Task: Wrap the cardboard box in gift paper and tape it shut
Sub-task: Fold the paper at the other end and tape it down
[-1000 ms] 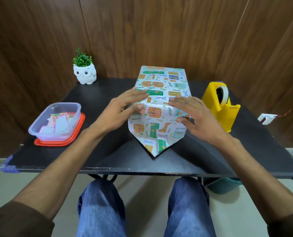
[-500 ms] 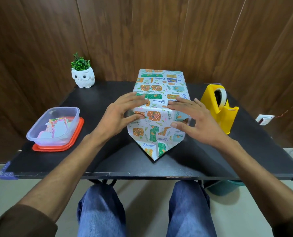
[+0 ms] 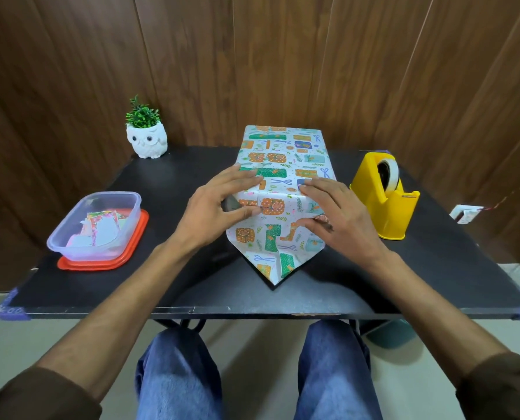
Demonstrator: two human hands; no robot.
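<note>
One cardboard box wrapped in white gift paper printed with green and orange parcels (image 3: 283, 156) lies lengthwise in the middle of one black table (image 3: 419, 277), its far end towards the wood-panelled wall. At its near end, one pointed triangular flap of the paper (image 3: 275, 262) lies flat on the table, tip towards the near edge.

Two bare hands rest on the near end of the box. The left hand (image 3: 219, 204) lays spread, nearly straight fingers across the top left edge, with the thumb against the near face. The right hand (image 3: 340, 216) does the same on the right side, fingers flat and thumb pressed on the near face.

To the right stands one yellow tape dispenser (image 3: 383, 210) carrying one roll. To the left, one clear plastic tub (image 3: 98, 225) holding paper scraps sits on one orange lid (image 3: 101, 264). At far left stands one white owl-shaped pot with a green plant (image 3: 146, 142).
</note>
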